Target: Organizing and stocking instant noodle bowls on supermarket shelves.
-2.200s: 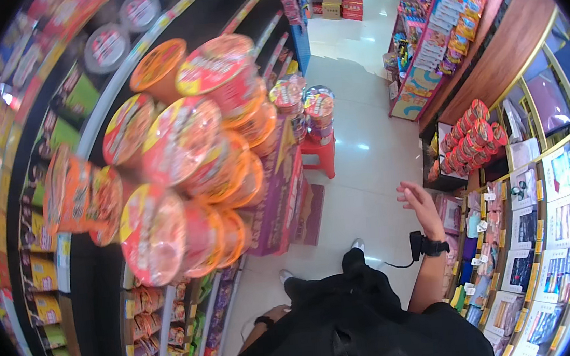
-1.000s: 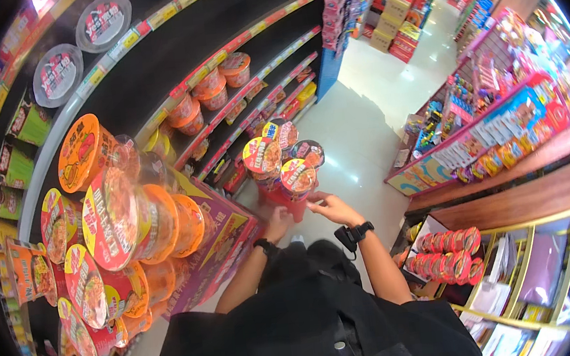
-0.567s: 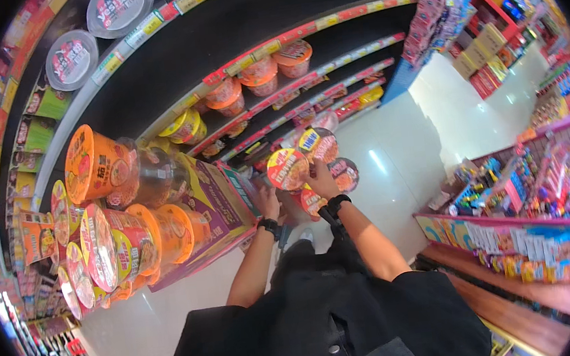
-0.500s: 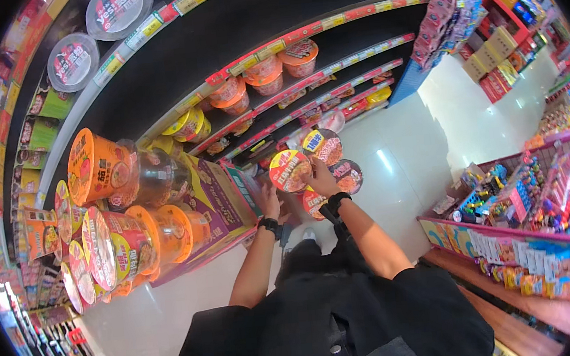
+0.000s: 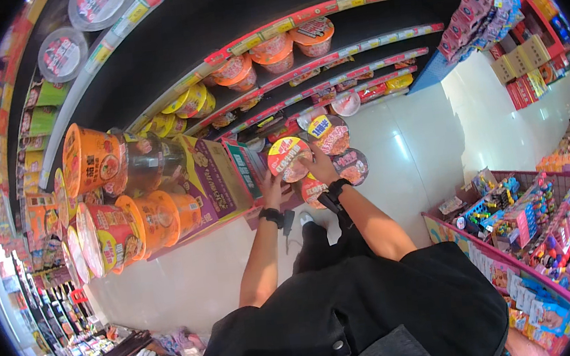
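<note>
A round instant noodle bowl (image 5: 290, 158) with a red and yellow lid is between my hands. My right hand (image 5: 324, 167) grips its right edge. At its lower left rim is my left hand (image 5: 272, 189), fingers closed against the side and partly hidden. Close around it are other noodle bowls: one with a blue and yellow lid (image 5: 329, 132), a dark-lidded one (image 5: 350, 166) and a red-lidded one (image 5: 314, 189) partly under my right hand. What these bowls stand on is hidden.
Left of me, orange and red noodle buckets (image 5: 148, 222) are stacked beside a purple carton (image 5: 213, 178). Shelves ahead hold more noodle bowls (image 5: 271, 52). A pink-edged bin (image 5: 433, 222) of small toys and packets stands at right. Packets hang from a blue rack (image 5: 434, 71).
My left hand has come up from below to the rim of the red and yellow noodle bowl. My right hand stays on that bowl. The whole view has shifted slightly.
</note>
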Motion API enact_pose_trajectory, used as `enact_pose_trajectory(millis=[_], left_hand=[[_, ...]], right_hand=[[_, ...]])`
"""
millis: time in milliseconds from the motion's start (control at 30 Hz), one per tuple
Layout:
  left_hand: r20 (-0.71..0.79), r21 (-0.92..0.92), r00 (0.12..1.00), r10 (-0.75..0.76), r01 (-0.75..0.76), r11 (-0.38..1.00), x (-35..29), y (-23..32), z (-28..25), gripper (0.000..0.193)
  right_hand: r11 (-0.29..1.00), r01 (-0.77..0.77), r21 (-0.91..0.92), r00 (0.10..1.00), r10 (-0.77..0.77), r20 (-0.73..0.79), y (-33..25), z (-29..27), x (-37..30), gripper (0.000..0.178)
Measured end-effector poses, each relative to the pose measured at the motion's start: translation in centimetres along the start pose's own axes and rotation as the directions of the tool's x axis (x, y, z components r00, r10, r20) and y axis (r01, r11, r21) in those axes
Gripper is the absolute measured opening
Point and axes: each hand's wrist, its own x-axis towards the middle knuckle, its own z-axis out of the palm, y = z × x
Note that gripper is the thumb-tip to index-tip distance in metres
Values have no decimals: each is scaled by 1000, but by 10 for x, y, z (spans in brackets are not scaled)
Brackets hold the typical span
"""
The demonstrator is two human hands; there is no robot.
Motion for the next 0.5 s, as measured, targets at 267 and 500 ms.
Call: enact_pose_trajectory(millis=[267,500], left_hand=[[13,-39,980,200,-200,979,-66,37,14,41],[268,550,696,667,-678,487,-176,88,30,87]], right_hand=[[966,3,257,999,-11,31,-42,-20,-34,44],[958,-80,276,956,-4,293,-91,-107,-100,40]])
